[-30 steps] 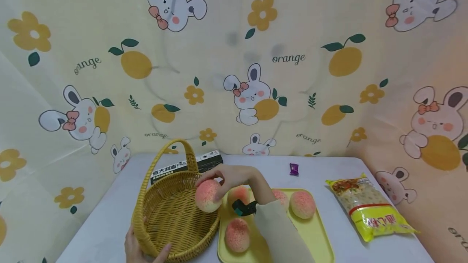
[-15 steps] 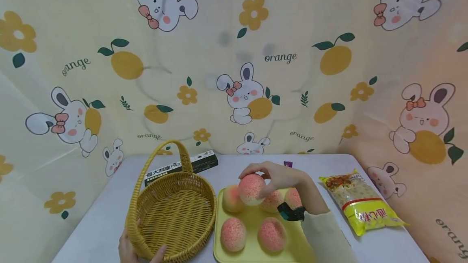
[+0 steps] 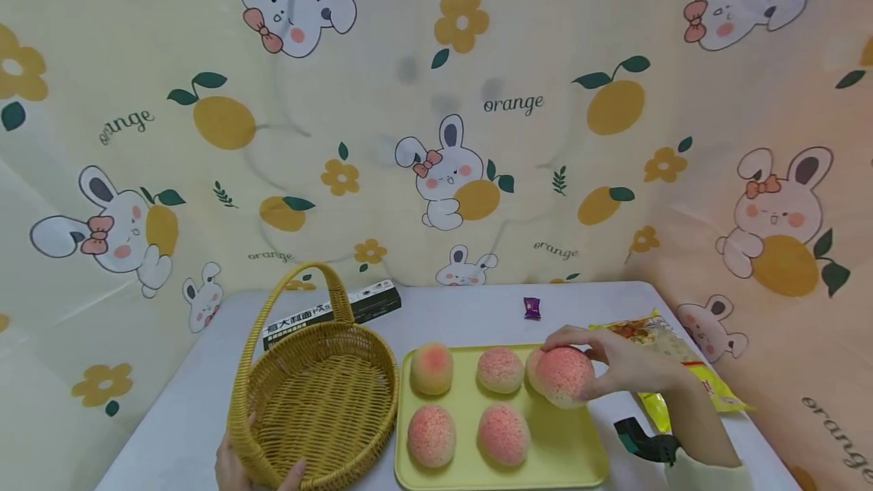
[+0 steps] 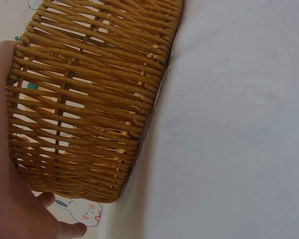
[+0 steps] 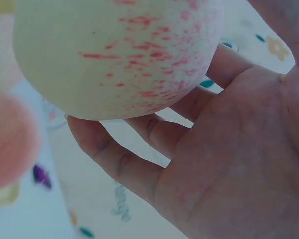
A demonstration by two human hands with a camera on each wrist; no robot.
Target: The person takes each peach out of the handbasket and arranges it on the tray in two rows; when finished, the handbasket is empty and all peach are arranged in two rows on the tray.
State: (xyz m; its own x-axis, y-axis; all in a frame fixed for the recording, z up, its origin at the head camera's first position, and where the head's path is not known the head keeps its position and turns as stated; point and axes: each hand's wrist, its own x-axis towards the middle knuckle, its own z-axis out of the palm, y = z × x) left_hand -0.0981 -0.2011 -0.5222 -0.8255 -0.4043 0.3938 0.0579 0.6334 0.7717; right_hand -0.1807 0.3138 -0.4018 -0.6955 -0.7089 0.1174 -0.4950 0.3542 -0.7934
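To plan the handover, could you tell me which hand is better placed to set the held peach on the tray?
Right, probably. The right hand already grips the peach above the tray's far corner, while the left hand holds the basket rim.

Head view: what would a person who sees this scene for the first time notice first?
Probably the right hand, which holds a pink-speckled peach bun over the right end of the yellow tray; four more buns lie on that tray. To the tray's left stands an empty wicker basket, and the left hand grips its near rim. Behind everything hangs a bright curtain printed with rabbits and oranges.
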